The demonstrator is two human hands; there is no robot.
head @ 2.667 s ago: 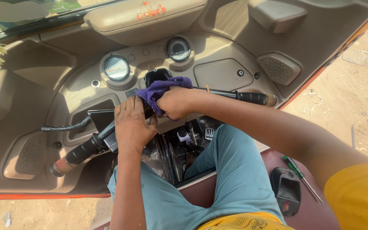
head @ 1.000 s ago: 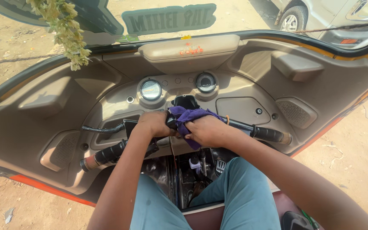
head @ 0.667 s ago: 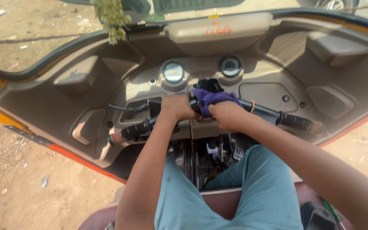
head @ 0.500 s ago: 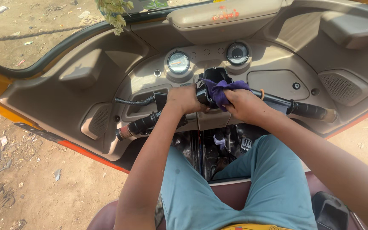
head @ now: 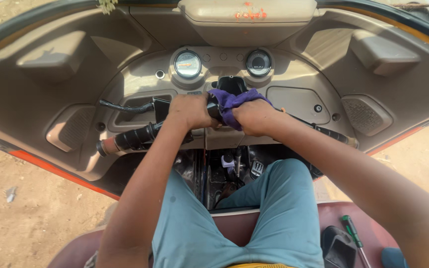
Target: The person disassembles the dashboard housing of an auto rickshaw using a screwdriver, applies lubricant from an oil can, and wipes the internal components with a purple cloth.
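I sit in a three-wheeler's driver seat, facing a tan dashboard (head: 294,69) with two round gauges (head: 188,64). My right hand (head: 254,117) presses a purple cloth (head: 232,103) onto the middle of the black handlebar (head: 135,139). My left hand (head: 190,111) grips the bar just left of the cloth, next to the black centre housing (head: 231,84). The left grip and lever stick out beyond my left hand. My right forearm covers most of the right half of the bar; only its far end (head: 333,135) shows.
Pedals and a floor well (head: 234,166) lie below the bar between my knees. A green-handled screwdriver (head: 352,237) and a black object (head: 337,245) rest on the maroon seat at my right. Sandy ground (head: 21,208) shows at left.
The view has swung back and closed in on the dashboard. Both hands stay on the handlebar centre, with the right hand working the purple cloth slightly over the bar.
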